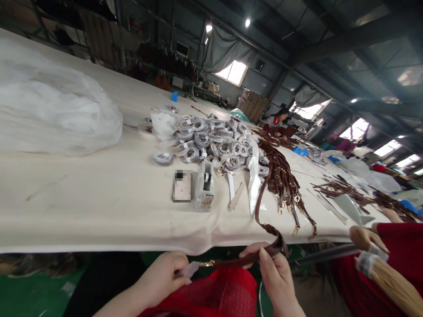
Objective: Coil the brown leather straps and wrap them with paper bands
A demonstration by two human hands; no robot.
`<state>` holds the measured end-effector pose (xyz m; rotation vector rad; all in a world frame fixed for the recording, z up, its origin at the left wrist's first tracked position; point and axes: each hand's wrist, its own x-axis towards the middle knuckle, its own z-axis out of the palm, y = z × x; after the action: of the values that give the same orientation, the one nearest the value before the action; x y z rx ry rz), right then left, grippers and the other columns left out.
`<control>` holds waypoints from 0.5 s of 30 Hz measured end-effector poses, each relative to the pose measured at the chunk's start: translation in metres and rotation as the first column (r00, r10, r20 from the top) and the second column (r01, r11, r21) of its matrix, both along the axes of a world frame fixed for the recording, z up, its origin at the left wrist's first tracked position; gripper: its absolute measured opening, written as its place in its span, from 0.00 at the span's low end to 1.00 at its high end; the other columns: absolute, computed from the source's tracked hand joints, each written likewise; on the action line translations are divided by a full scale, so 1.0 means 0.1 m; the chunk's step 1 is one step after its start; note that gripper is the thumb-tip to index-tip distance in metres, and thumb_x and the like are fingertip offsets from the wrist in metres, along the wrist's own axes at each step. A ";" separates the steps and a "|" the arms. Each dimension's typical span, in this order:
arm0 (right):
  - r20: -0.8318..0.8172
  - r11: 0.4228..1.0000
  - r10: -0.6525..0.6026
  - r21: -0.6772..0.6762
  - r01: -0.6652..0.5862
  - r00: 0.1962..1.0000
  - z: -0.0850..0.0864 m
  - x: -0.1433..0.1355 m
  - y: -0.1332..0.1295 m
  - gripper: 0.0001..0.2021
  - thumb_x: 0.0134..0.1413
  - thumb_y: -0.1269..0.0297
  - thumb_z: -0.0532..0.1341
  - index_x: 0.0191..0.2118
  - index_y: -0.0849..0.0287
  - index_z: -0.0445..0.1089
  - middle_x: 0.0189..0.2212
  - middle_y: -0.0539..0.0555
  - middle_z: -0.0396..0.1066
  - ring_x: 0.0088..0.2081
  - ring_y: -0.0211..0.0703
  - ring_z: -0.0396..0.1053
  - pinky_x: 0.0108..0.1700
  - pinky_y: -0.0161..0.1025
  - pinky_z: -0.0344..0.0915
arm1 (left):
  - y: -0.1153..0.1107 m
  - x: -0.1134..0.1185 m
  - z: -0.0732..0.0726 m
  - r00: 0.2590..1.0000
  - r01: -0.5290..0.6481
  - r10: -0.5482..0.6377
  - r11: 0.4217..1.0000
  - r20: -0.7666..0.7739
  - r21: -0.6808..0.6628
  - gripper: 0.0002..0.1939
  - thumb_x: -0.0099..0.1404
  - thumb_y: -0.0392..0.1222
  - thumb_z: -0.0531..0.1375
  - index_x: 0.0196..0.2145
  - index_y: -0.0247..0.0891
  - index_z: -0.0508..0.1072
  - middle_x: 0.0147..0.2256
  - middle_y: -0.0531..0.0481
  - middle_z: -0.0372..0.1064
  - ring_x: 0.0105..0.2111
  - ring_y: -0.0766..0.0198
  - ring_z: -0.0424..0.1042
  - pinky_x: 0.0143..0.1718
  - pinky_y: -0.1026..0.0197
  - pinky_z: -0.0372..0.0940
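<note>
A brown leather strap (236,261) stretches between my hands over my lap, its gold clasp pointing left. My left hand (172,273) is closed on a pale translucent wrapper (190,268) at the clasp end. My right hand (272,268) pinches the strap, whose far part bends up onto the white table (99,198). Beyond lies a heap of rolled, wrapped straps (214,138). Loose brown straps with gold hardware (280,176) lie to its right. A tape dispenser (205,187) stands before the heap, beside a blurred flat item (182,186) and pale strips (236,193).
A big translucent plastic bag (56,101) covers the table's far left. At the right edge, a person's hands (366,242) and red sleeve (401,242) are close by. Another person (279,121) sits farther back. The table's front edge (148,248) runs before my hands.
</note>
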<state>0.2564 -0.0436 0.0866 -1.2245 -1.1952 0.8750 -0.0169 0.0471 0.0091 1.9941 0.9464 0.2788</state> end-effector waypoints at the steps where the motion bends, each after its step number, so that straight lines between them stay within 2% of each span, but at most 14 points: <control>1: -0.011 1.000 0.003 0.011 -0.003 1.000 -0.01 -0.01 0.00 0.12 0.65 0.59 0.58 0.41 0.58 0.77 0.34 0.59 0.80 0.28 0.46 0.76 0.33 0.41 0.74 | 0.00 0.00 -0.01 1.000 0.010 -0.009 1.000 0.012 -0.024 0.13 0.58 0.42 0.65 0.20 0.37 0.69 0.26 0.54 0.69 0.30 0.62 0.69 0.32 0.65 0.55; 4: -0.043 1.000 0.002 0.022 -0.001 0.999 -0.01 -0.03 -0.01 0.11 0.65 0.60 0.58 0.42 0.58 0.76 0.34 0.59 0.80 0.26 0.44 0.75 0.32 0.41 0.74 | 0.00 0.00 -0.04 0.997 0.025 -0.018 0.994 0.069 -0.104 0.10 0.60 0.42 0.62 0.22 0.38 0.71 0.26 0.54 0.69 0.30 0.61 0.69 0.32 0.65 0.56; 7: -0.067 1.000 0.009 0.017 -0.008 0.998 0.00 -0.05 -0.02 0.12 0.66 0.59 0.57 0.41 0.58 0.76 0.34 0.59 0.80 0.25 0.44 0.75 0.32 0.41 0.74 | 0.00 0.01 -0.05 0.999 -0.018 0.024 0.991 0.047 -0.133 0.11 0.57 0.43 0.64 0.21 0.37 0.70 0.26 0.54 0.68 0.30 0.62 0.68 0.33 0.65 0.56; 10: -0.069 1.000 0.016 0.007 -0.016 0.997 0.00 -0.07 -0.02 0.12 0.66 0.59 0.56 0.41 0.58 0.76 0.33 0.58 0.80 0.26 0.44 0.75 0.32 0.41 0.74 | 0.00 0.03 -0.02 1.000 -0.023 0.021 0.993 -0.023 -0.114 0.13 0.56 0.42 0.65 0.19 0.37 0.68 0.25 0.55 0.66 0.29 0.63 0.67 0.32 0.64 0.55; 15: -0.080 0.999 0.020 -0.030 -0.023 0.997 -0.06 -0.14 0.00 0.13 0.66 0.58 0.57 0.40 0.58 0.76 0.33 0.58 0.80 0.28 0.44 0.76 0.35 0.40 0.74 | -0.02 0.04 0.00 0.996 0.002 -0.002 1.000 -0.089 -0.003 0.12 0.57 0.42 0.65 0.22 0.38 0.69 0.27 0.55 0.70 0.31 0.63 0.68 0.33 0.64 0.53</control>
<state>0.2425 -0.0432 0.0810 -1.1921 -1.1365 0.9529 -0.0127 0.0447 0.0089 2.0190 1.0007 0.1887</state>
